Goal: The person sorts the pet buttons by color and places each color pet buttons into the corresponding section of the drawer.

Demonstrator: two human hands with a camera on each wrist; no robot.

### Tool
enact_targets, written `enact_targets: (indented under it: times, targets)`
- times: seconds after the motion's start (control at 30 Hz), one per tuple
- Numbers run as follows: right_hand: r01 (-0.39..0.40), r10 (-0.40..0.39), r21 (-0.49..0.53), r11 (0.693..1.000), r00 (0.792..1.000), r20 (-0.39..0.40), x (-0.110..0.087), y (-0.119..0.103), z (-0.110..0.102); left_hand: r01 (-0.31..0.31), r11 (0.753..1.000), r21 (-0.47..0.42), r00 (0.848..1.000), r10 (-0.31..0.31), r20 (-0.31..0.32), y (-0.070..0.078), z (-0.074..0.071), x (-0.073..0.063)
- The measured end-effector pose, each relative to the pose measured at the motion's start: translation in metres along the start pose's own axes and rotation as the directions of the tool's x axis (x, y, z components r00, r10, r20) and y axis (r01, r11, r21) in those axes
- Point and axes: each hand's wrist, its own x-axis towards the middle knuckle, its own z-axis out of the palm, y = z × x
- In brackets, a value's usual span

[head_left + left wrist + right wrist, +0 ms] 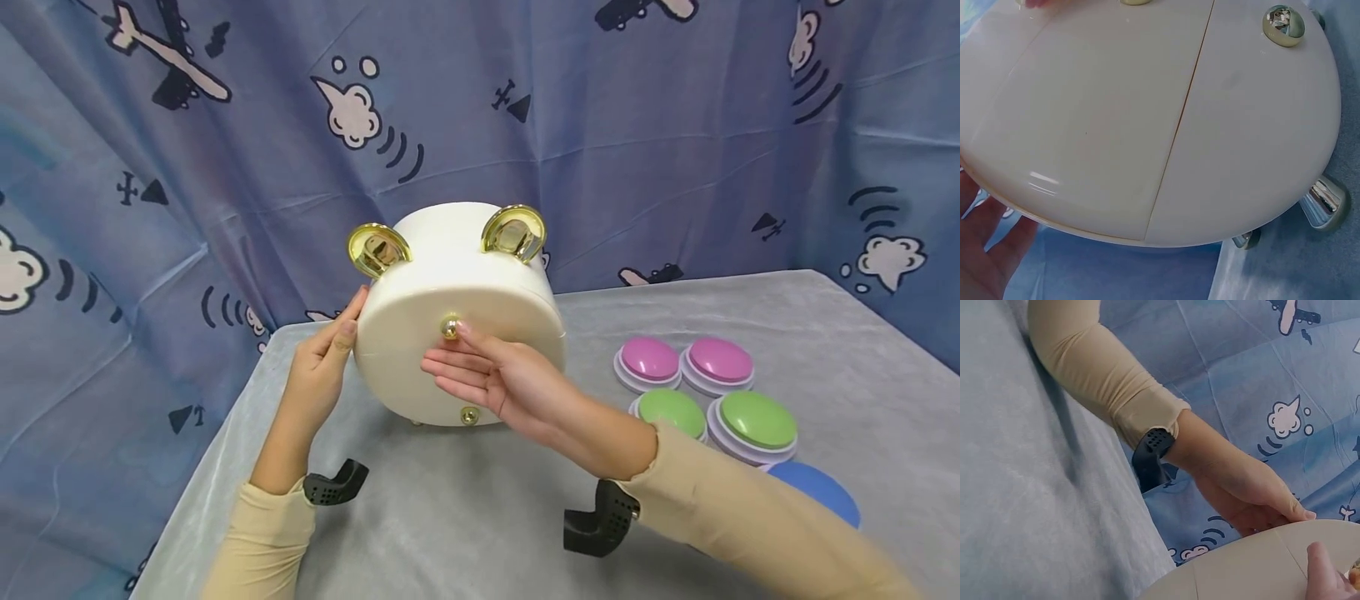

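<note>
A round-cornered white storage box (405,367) with two gold ear-shaped pieces on top stands on the grey cloth. Its front has gold knobs; the upper knob (449,327) and lower knob (469,415) show in the head view. My left hand (318,367) rests against the box's left side, its fingers extended along the side and its thumb near the front edge. Palm up, my right hand (495,379) is at the front, thumb tip touching the upper knob and the other fingers straight below it. Seams (1180,122) divide the front in the left wrist view.
To the right lie domed push buttons on white bases: pink (651,360), green (757,419) and blue (817,492), the blue one partly behind my right sleeve. A blue patterned curtain (450,108) hangs behind the table. Black wrist mounts (600,521) jut from both sleeves.
</note>
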Motion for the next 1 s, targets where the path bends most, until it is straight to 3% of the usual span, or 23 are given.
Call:
enact_targets:
  times: [0.3,0.67,1.0]
  targets:
    - [-0.028,0.027,0.078,0.997,1.000,0.014,0.009,-0.001,0.003,-0.017,1.000,-0.012,1.000,0.017,-0.015,0.000,0.000,0.001]
    - [0.026,-0.023,0.195,0.981,1.000,-0.019,0.013,0.007,0.001,-0.024,0.999,-0.033,1.000,0.024,-0.013,-0.001,0.001,0.003]
    - [0.049,-0.044,0.207,0.977,0.999,-0.032,0.014,0.011,0.002,-0.013,1.000,-0.014,1.000,0.012,-0.010,0.000,0.000,0.002]
